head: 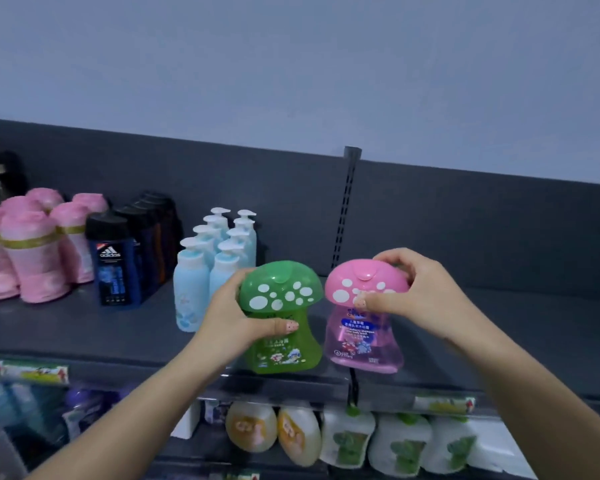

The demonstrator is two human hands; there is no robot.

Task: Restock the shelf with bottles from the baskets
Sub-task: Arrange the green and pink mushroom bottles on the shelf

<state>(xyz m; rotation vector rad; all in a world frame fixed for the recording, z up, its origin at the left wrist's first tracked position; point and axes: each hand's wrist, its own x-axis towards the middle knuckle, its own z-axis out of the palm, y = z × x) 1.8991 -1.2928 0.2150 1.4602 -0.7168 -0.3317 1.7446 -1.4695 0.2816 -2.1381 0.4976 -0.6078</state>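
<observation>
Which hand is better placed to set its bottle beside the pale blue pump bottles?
Left, probably. The left hand grips the green mushroom-shaped plastic bottle right next to the pale blue pump bottles; the right hand holds the pink mushroom-shaped plastic bottle further right, the green one between.

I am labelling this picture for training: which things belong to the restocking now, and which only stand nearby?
In the job: green mushroom bottle, pink mushroom bottle, top shelf.
Only nearby: blue pump bottles, pink wrapped bottles, dark bottles.
</observation>
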